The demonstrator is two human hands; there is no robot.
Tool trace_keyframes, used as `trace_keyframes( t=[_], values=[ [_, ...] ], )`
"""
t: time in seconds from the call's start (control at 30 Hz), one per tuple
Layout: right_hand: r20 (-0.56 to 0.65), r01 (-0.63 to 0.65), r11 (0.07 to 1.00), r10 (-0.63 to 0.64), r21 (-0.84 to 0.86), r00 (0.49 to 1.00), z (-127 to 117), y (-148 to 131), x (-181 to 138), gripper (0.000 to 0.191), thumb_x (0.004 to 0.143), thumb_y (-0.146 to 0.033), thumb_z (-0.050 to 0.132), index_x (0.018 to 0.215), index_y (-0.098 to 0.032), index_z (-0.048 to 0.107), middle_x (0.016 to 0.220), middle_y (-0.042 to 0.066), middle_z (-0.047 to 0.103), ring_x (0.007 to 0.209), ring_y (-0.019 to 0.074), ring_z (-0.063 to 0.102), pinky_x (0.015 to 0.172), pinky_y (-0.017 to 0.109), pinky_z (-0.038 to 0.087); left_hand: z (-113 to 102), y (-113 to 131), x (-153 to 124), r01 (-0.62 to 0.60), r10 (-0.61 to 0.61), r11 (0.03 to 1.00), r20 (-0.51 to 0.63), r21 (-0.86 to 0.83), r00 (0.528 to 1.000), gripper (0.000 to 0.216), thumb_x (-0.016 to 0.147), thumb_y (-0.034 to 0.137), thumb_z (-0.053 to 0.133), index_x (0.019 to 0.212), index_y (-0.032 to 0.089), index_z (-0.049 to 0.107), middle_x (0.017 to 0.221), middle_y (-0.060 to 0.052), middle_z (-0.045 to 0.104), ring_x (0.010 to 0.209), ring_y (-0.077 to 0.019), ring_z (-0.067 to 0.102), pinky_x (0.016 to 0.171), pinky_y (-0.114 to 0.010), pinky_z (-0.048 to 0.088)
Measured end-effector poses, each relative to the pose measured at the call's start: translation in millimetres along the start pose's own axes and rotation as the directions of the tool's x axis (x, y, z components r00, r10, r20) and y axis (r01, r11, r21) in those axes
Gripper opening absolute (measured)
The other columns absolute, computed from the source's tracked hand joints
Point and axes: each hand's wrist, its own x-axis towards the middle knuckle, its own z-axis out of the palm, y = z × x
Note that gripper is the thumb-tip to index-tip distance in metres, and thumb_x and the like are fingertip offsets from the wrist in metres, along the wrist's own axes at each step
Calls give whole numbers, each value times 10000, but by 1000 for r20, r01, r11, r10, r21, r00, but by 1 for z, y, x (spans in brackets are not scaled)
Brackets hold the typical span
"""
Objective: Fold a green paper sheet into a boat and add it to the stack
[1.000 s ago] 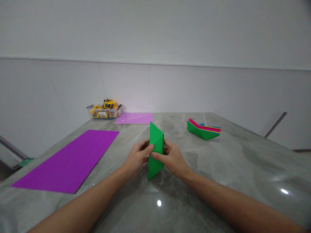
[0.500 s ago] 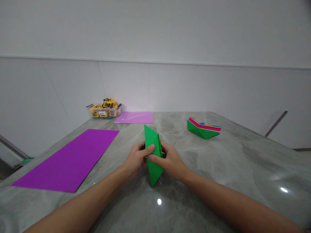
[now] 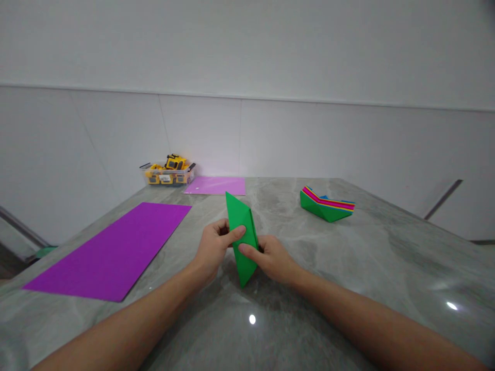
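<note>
A folded green paper piece (image 3: 243,221) stands tilted on end between my two hands, just over the grey table. From the left side my left hand (image 3: 216,246) grips it, thumb flat on the front face and fingers behind. Lower down, my right hand (image 3: 274,257) pinches it from the right, its thumb just below the other thumb. The fingers behind the paper are mostly hidden. To the right rests a folded paper boat (image 3: 328,207), green below with pink, yellow and blue stripes along its upper edge.
A purple sheet (image 3: 116,252) lies on the marbled grey table (image 3: 348,273) at the left. Farther back are a pink sheet (image 3: 218,185) and a clear plastic box (image 3: 170,178) holding yellow toy vehicles. A pale wall (image 3: 286,139) rises behind the table.
The green folded paper has tilted slightly, its top leaning farther left and its lower tip rising a little. Both hands keep their grip. The whole view has shifted slightly.
</note>
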Motion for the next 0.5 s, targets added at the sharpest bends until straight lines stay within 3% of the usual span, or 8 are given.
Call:
trace_keyframes(
  t=[0.17, 0.23, 0.37, 0.43, 0.5],
  values=[
    [67, 33, 999, -35, 36, 997, -2, -2, -2, 515, 893, -563, 506, 537, -190, 495, 512, -24, 434, 476, 97, 386, 462, 237, 289, 3, -1, -2, 76, -72, 996, 88, -42, 993, 353, 646, 394, 838, 838, 124, 717, 763, -45, 691, 663, -167, 610, 624, -266, 477],
    [98, 8, 997, -16, 78, 995, -2, -3, -3, 533, 877, -603, 513, 541, -189, 526, 507, -15, 486, 464, 101, 427, 456, 232, 327, 4, -4, -2, 46, -47, 999, 63, 18, 997, 385, 668, 471, 810, 776, 120, 694, 696, -29, 657, 606, -146, 569, 569, -246, 444],
    [287, -181, 973, 134, 142, 949, 2, -7, -5, 602, 835, -711, 490, 581, -177, 600, 505, 19, 577, 438, 123, 533, 419, 225, 409, 7, -7, -3, -51, 62, 979, -49, 196, 997, 499, 709, 628, 709, 635, 150, 586, 555, 26, 521, 499, -107, 446, 460, -224, 356],
    [366, -273, 955, 214, 117, 906, 3, -9, -7, 649, 821, -754, 461, 538, -180, 570, 462, 18, 556, 387, 115, 519, 369, 213, 399, 8, -7, -4, -58, 70, 969, -43, 240, 997, 530, 716, 666, 674, 591, 170, 536, 516, 37, 466, 466, -100, 397, 422, -224, 316],
    [381, -284, 955, 232, 86, 895, 4, -11, -8, 665, 822, -762, 449, 492, -190, 518, 420, 1, 512, 342, 93, 472, 330, 193, 363, 9, -5, -5, -70, 79, 962, -24, 262, 997, 544, 718, 676, 661, 553, 182, 506, 492, 39, 428, 449, -95, 361, 404, -226, 282]
  ],
)
